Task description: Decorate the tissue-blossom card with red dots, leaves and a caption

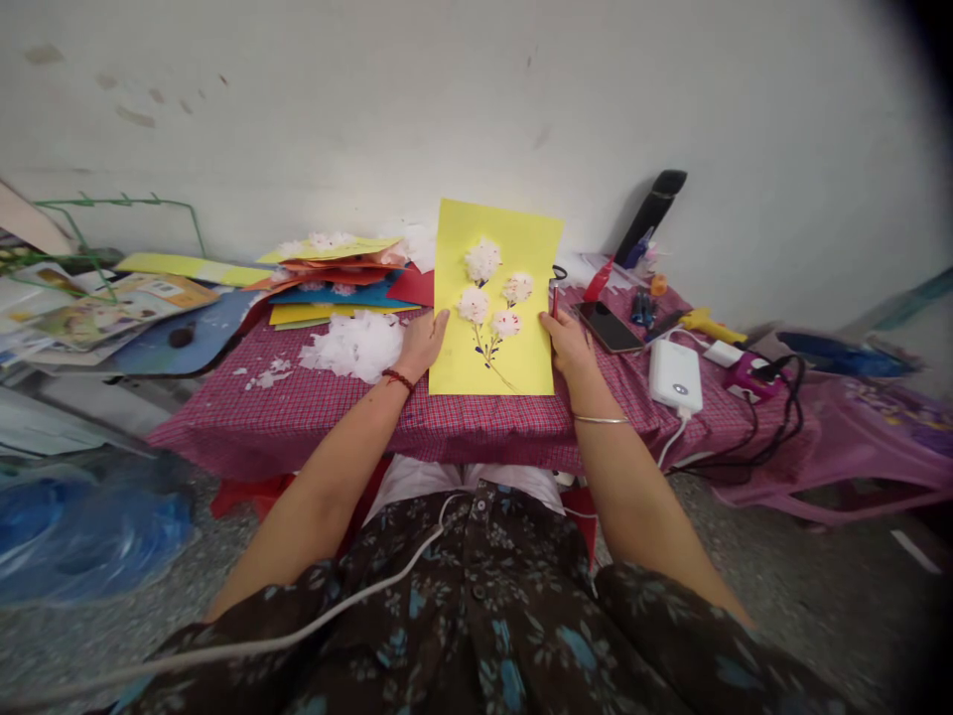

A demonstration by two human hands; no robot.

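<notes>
A yellow sheet of paper (454,238) is held up in front of me over the table. White fluffy flower heads (482,260) with red specks are on it, above thin dark stems and small dark leaves. My left hand (424,343) grips the sheet's left edge, thumb on the front. On the opposite edge, my right hand (570,343) is closed on the paper, with a slim dark red pen-like stick (555,300) showing at its fingers. Beside my left hand lies a heap of white paper scraps (357,345). The fingers behind the sheet are hidden.
A checked cloth (245,402) covers the table. Coloured papers (335,293) are stacked at back left. To the right lie a phone (611,326), a white power bank (675,375), a purple socket block (751,377) and black cables. A white cable (320,624) crosses my lap.
</notes>
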